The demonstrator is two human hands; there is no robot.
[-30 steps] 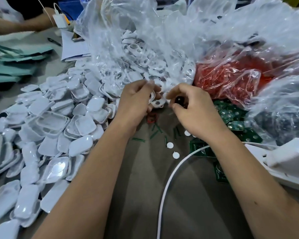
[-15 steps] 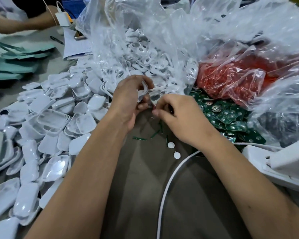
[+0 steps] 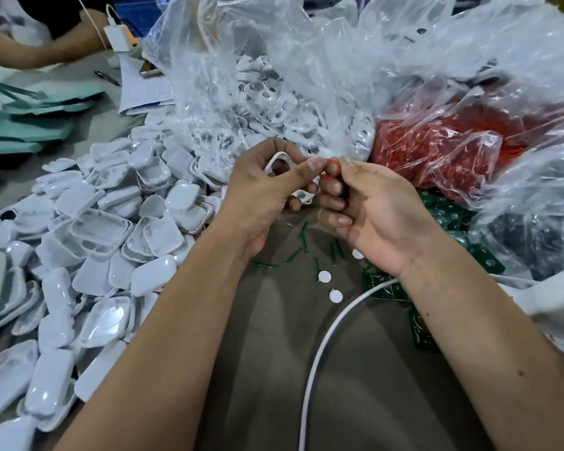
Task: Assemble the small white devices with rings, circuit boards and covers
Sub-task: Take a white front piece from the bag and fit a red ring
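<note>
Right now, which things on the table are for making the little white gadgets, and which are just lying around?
For the job: left hand gripping a white device shell; right hand pinching a red ring; bag of red rings; green circuit boards; white covers.

Just lying about: white cable; pen; papers; charger.

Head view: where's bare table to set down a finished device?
Best is the bare brown table between the forearms, bordered by the pile of white covers and the white cable. Crowded: green strips and white discs nearer the hands, circuit boards rightward, bags behind.
</note>
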